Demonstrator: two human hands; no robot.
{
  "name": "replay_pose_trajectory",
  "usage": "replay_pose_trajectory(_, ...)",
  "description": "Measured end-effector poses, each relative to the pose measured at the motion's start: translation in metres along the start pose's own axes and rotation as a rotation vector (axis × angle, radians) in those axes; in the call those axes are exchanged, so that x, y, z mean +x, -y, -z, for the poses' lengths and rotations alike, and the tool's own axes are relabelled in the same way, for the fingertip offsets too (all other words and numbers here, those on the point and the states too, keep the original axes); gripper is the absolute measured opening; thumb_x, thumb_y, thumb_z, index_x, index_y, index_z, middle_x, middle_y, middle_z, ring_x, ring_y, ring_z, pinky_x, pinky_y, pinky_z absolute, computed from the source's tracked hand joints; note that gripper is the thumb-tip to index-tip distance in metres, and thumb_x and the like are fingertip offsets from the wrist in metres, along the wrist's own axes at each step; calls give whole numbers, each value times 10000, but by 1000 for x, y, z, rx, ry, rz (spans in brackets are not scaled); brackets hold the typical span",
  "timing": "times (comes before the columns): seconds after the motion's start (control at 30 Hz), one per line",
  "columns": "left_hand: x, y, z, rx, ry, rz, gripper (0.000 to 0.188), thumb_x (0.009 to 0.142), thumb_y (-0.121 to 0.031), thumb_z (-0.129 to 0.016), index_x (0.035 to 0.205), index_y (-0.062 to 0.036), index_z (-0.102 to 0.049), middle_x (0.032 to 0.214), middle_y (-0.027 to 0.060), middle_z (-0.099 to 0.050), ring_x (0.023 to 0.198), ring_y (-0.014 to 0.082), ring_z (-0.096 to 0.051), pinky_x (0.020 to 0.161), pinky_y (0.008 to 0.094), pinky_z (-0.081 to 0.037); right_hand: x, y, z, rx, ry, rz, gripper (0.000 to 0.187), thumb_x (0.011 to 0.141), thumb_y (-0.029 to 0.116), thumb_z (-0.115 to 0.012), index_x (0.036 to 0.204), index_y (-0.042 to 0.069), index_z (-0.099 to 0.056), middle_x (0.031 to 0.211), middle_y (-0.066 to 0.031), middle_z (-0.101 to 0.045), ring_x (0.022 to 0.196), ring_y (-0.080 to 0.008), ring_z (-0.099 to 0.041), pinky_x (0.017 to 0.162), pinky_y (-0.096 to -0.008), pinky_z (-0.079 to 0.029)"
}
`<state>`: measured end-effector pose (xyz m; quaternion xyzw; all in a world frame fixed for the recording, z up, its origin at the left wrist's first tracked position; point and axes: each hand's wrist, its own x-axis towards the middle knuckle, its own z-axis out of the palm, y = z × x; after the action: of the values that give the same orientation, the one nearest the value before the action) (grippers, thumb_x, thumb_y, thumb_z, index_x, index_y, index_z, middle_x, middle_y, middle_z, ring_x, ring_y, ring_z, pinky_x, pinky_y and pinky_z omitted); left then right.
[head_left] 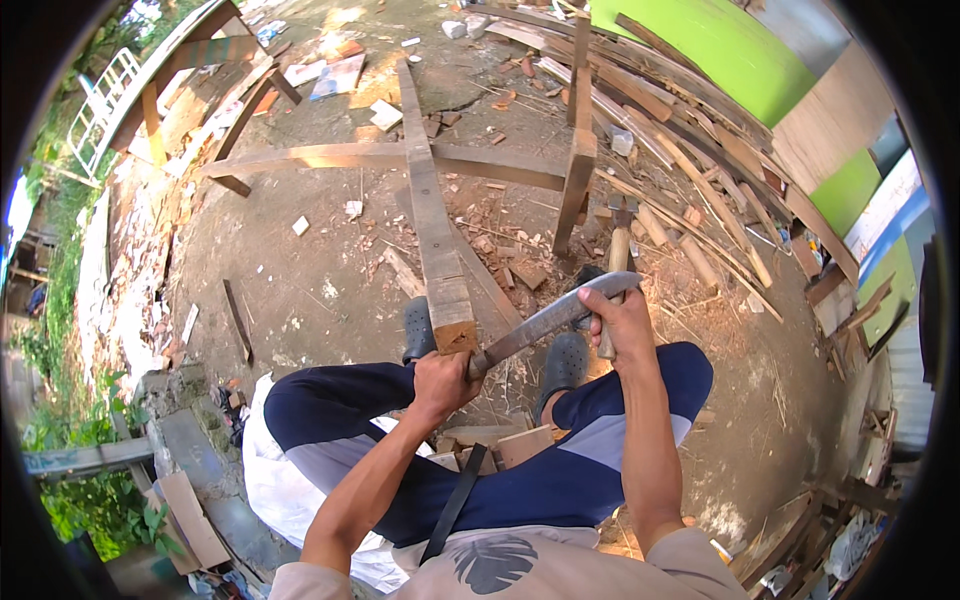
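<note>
Left hand [445, 385]: closing firmly around the grip of a machete [545, 328], apparently steadying the heavy end.
Machete: spanning the gap between the hands, above the space between the knees [688, 378], its blade slanting up to the right.
Right hand [622, 318]: closing near the blade's tip, seemingly around a wooden handle [607, 346], its thumb lying by the blade; whether it is also pinching the metal, I cannot tell.
Tool head [622, 207]: showing beyond the blade at the handle's far end, seemingly leaving the shaft free for gripping.
Knees: spreading wide, probably giving both arms room.
Grey clogs [566, 362]: standing apart on the ground, likely for balance.
Offcuts [525, 445]: lying between the thighs.
Long beam [428, 215]: pointing its cut end toward the left hand and crossing over a crosswise beam [330, 157], which is seemingly propping it.
White sack [268, 490]: spreading beside the left thigh, perhaps covering a seat.
Timber pile [690, 125]: lying farther off, at upper right.
</note>
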<state>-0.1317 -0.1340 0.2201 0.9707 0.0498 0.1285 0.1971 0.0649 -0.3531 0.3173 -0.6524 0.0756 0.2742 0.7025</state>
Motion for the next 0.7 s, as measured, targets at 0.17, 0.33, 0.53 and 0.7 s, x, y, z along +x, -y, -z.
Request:
replay_pose_trajectory(0.17, -22, -17, 0, -14, -9, 245, 305, 745, -326, -807, 759, -87, -617, 652, 146, -648, 627, 353, -667, 581, 448, -517, -17, -14, -24, -18, 88, -21, 274, 862, 111, -829, 976, 14, -599, 727, -33, -611, 474, -99, -546, 383, -260, -445)
replay_pose_trajectory(0.33, -34, -18, -6, -138, -152, 323, 357, 792, -316, -823, 729, -48, -597, 610, 172, -605, 561, 376, -630, 524, 440, -481, -34, -5, -39, 6, 362, -28, 344, 853, 139, -855, 1029, -8, -599, 760, -34, -636, 495, -87, -562, 388, -245, -459)
replay_pose_trajectory(0.53, -57, -25, -14, -483, -161, 288, 315, 845, -238, -797, 736, -24, -593, 550, 146, -518, 470, 319, -530, 490, 392, -416, -56, -4, -47, 58, 496, 84, 640, 756, 184, -943, 1184, 7, -502, 920, -53, -662, 521, -72, -573, 409, -226, -478)
replay_pose_trajectory(0.7, -46, -30, -3, -610, -149, 292, 265, 859, -203, -776, 772, -9, -619, 552, 143, -524, 460, 288, -531, 487, 375, -418, -63, -13, -62, -4, 534, 112, 682, 768, 163, -930, 1234, -7, -463, 1104, -114, -675, 552, -65, -593, 432, -225, -496)
